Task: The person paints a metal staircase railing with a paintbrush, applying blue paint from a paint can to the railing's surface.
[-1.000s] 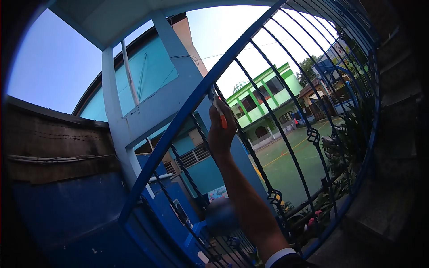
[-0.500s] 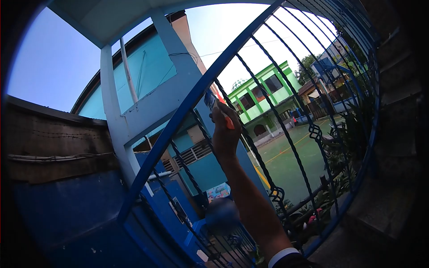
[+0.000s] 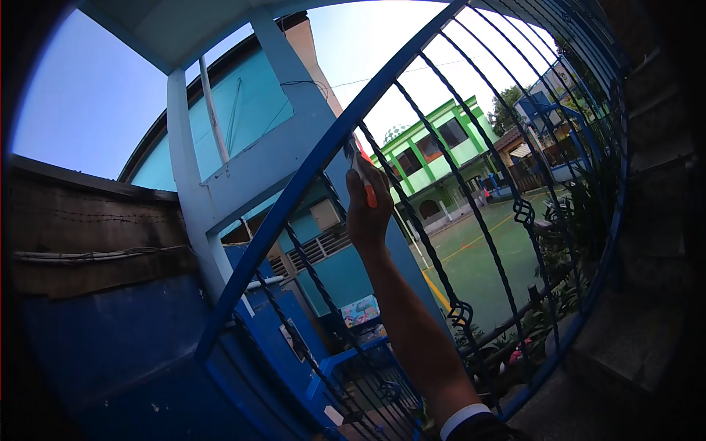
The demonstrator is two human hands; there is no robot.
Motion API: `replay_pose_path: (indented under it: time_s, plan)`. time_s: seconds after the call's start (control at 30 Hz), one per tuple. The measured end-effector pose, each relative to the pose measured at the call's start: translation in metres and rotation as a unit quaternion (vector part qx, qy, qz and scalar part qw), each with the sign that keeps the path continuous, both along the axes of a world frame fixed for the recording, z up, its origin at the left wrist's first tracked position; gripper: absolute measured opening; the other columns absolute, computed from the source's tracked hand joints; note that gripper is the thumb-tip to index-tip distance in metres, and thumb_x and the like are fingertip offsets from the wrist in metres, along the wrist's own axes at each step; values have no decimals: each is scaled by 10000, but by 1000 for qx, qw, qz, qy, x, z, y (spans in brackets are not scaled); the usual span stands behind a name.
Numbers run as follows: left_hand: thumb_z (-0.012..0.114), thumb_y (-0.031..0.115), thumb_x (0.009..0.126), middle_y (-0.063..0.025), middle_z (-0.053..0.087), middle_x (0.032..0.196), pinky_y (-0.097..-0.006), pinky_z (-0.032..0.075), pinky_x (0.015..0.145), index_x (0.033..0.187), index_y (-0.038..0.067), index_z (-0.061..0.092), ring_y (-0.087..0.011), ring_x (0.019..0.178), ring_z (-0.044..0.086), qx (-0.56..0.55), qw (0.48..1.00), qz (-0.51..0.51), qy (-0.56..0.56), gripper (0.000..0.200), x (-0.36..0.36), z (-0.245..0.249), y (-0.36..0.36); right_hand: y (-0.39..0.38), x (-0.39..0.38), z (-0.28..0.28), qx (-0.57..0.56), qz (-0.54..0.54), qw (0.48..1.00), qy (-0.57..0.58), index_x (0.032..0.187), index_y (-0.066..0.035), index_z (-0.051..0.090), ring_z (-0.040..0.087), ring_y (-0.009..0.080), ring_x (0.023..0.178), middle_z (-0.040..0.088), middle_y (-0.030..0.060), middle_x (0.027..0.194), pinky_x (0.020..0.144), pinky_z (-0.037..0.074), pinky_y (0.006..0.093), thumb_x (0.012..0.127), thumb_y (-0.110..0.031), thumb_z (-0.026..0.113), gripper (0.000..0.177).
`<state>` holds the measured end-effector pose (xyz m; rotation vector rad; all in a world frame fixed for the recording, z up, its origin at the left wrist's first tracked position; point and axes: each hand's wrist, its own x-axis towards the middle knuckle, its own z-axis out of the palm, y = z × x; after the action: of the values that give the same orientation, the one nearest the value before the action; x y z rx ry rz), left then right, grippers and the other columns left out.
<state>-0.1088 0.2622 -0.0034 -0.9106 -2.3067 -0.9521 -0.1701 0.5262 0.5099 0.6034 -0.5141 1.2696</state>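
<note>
1 view, head cam: 1 hand is showing, the right hand [image 3: 370, 209], & it's holding a brush [image 3: 354, 157] w/ an orange handle in a closed grip, bristles pointing up. Left hand isn't showing, so can't tell its state. The brush is sitting at the underside of the sloping blue handrail [image 3: 301, 187]; can't tell for sure if the bristles are touching it. Twisted bars [image 3: 523, 212] are standing close by the hand.

Risks, my guess: w/ bristles pointing up, anything wet on them could be running down onto the fingers, wrist or white cuff [image 3: 465, 417]. Knuckles could be knocking the bars b/c the gap's tight. Arm's stretching high, so a tiring wrist could be letting the tip slip off the rail edge.
</note>
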Motion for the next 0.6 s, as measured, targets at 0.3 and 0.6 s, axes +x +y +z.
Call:
replay_pose_path:
  time_s: [0.3,0.6]
  plan:
    - [1018,417,631,-218,619,1430,-472,506,1125,1532,-33,398,-353,1322,632,10,1000,0,-7,1183,18,-4,-5,7,0,14,-11,-8,1000,-23,1366,25,661,673,348,1178,663,207,1259,986,554,438,1072,-251,653,403]
    - [1014,414,639,-217,619,1431,-472,505,1125,1532,-32,402,-351,1322,632,22,1000,-3,-12,1170,30,-10,-3,10,6,8,23,-26,999,-37,1401,-5,651,665,271,1162,654,163,1256,981,563,404,1082,-270,654,415]
